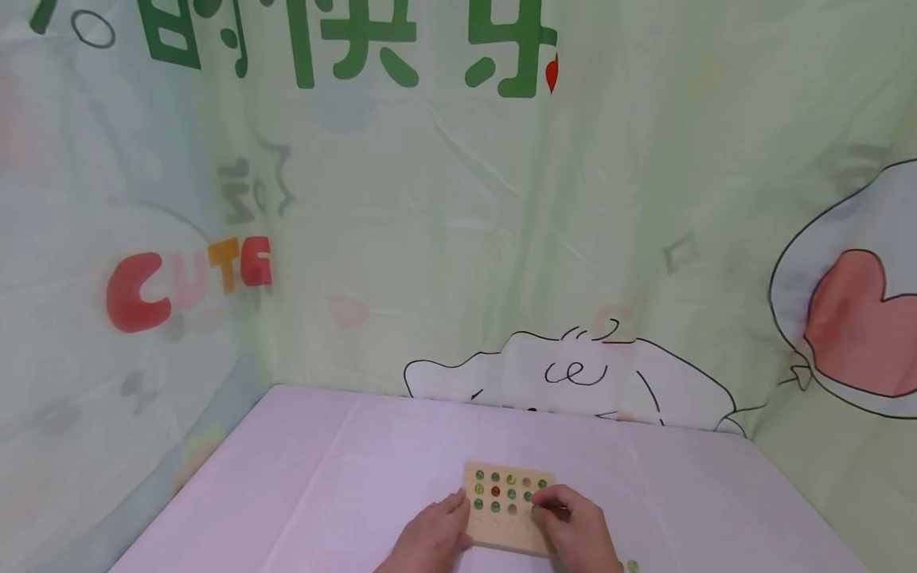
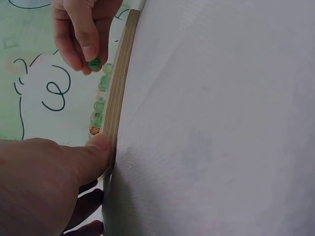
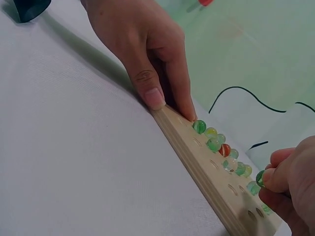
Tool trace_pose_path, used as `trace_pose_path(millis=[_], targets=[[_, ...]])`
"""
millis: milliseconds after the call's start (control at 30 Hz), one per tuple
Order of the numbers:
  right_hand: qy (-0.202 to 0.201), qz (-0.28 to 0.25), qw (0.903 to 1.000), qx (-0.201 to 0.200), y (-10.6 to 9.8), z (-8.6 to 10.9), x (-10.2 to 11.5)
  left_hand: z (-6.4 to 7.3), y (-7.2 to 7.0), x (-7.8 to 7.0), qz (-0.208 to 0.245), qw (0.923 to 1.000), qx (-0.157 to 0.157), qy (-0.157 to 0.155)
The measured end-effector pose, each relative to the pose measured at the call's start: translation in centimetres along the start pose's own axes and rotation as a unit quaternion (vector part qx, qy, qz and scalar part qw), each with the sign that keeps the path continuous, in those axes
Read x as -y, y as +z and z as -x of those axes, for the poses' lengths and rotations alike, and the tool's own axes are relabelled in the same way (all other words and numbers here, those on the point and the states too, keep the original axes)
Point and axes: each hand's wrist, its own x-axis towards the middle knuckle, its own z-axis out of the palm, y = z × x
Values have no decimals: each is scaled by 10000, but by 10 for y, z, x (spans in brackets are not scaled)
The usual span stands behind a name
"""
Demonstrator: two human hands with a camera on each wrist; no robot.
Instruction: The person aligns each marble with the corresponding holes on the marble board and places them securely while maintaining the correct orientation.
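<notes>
A flat wooden board (image 1: 510, 538) with rows of round hollows lies on the table; glass marbles, mostly green, fill much of its far part. One red marble (image 1: 495, 492) sits among them, seen also in the right wrist view. My left hand (image 1: 435, 532) grips the board's near left corner, thumb on the front edge and fingers along the left side. Between thumb and fingertips my right hand (image 1: 575, 521) pinches a green marble (image 2: 94, 64) over the board's right part. Bare hollows show in the board's near part in the right wrist view.
A loose yellow-green marble (image 1: 633, 566) lies on the table right of my right hand. The table (image 1: 344, 469) has a pale pinkish cover. Printed cloth (image 1: 458, 239) hangs behind it and on the left. A dark sleeve end (image 3: 30, 9) shows in the right wrist view.
</notes>
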Motion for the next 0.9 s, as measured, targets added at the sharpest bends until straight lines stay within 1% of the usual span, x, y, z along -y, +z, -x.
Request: trace_pose_path(millis=[200, 367, 567, 667, 900], targets=[[52, 164, 9999, 0, 8, -2, -5, -1, 0, -1, -135, 9999, -19, 73], [-45, 105, 9999, 8, 12, -4, -7, -1, 0, -1, -148, 9999, -13, 39], [-128, 185, 9997, 52, 13, -4, -7, -2, 0, 0, -98, 9999, 85, 27], [-174, 278, 9995, 51, 14, -4, -8, -2, 0, 0, -126, 9999, 74, 49], [-203, 239, 9995, 44, 14, -3, -7, -2, -1, 0, -233, 9997, 40, 94]])
